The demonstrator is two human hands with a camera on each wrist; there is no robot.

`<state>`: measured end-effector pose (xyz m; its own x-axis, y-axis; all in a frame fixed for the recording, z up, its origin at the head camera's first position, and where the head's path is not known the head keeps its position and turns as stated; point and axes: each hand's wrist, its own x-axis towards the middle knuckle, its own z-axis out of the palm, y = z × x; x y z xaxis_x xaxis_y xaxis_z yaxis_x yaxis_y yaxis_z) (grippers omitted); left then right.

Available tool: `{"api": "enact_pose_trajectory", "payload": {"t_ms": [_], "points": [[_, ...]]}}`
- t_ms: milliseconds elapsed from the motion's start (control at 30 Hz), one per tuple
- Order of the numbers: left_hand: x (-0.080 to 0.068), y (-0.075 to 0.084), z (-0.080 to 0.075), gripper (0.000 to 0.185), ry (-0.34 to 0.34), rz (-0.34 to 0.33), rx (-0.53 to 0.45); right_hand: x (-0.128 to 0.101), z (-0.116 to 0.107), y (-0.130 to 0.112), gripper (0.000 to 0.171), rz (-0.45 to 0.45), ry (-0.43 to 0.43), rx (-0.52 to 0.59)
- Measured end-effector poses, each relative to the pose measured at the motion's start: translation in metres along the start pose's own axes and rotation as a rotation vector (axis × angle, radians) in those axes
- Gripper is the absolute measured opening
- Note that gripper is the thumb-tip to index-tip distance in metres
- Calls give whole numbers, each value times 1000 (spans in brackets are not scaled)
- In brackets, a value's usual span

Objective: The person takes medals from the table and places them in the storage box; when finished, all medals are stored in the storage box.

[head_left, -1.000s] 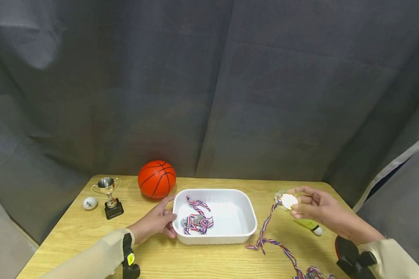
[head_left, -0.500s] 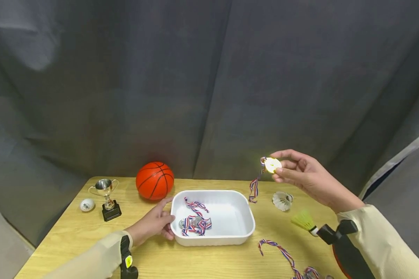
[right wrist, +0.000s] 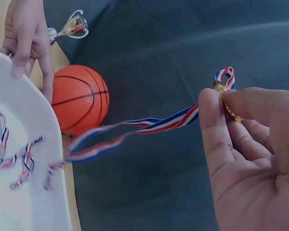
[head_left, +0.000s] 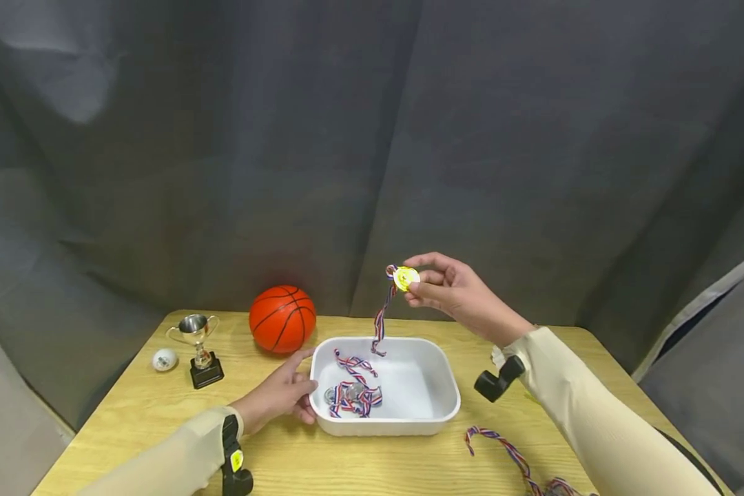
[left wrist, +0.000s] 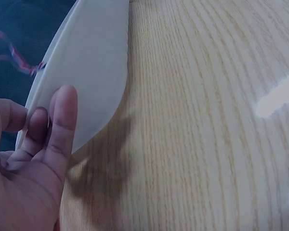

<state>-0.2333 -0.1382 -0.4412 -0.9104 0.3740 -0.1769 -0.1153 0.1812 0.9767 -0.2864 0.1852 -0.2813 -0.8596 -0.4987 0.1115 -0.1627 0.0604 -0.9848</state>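
Lying nearest to me, at lower right on the wood-grain table (head_left: 359, 468), a red, white and blue striped ribbon (head_left: 508, 448) curls toward a bundle (head_left: 558, 488) that the view's bottom edge cuts off. A little farther in, my left hand (head_left: 279, 393) grips the left side of a white plastic tub (head_left: 384, 428), thumb at the rim and fingers against the outer wall. Inside the tub, toward its left, silver medals (head_left: 355, 392) lie in a heap with their tangled striped ribbons (head_left: 353, 362), one strand stretching up toward the far wall.

Beyond, raised above the tub's far side, my right hand (head_left: 461, 295) pinches a gold medal (head_left: 404, 278) between thumb and fingers. Its striped neck ribbon (head_left: 381, 320) dangles, the lower end in line with the tub's far part; whether it touches the plastic I can't tell. A white shuttlecock (head_left: 498, 356) shows only as a sliver beside my right wrist strap (head_left: 499, 379). Over on the left a two-handled trophy cup (head_left: 195, 331) stands upright on a black base, with a small white ball (head_left: 164, 359) just to its left. An orange basketball (head_left: 282, 319) sits behind the tub's far left corner, apart from the trophy. At the back hangs a dark grey curtain (head_left: 372, 138).
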Motion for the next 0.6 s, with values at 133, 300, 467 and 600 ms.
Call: {"api": "enact_pose_trajectory", "payload": {"t_ms": [133,300,467,600], "points": [[1,2,1,74,2,-8,14,14,13,5,43,13,4,0],[0,4,1,74,6,-14,19,28,29,15,44,38,6,6],[-2,4,2,75,1,-2,7,34,37,35,42,76,-15,-46],[-1,5,5,74,-8,8,-10,30,34,57,39,146,-32,-155]]}}
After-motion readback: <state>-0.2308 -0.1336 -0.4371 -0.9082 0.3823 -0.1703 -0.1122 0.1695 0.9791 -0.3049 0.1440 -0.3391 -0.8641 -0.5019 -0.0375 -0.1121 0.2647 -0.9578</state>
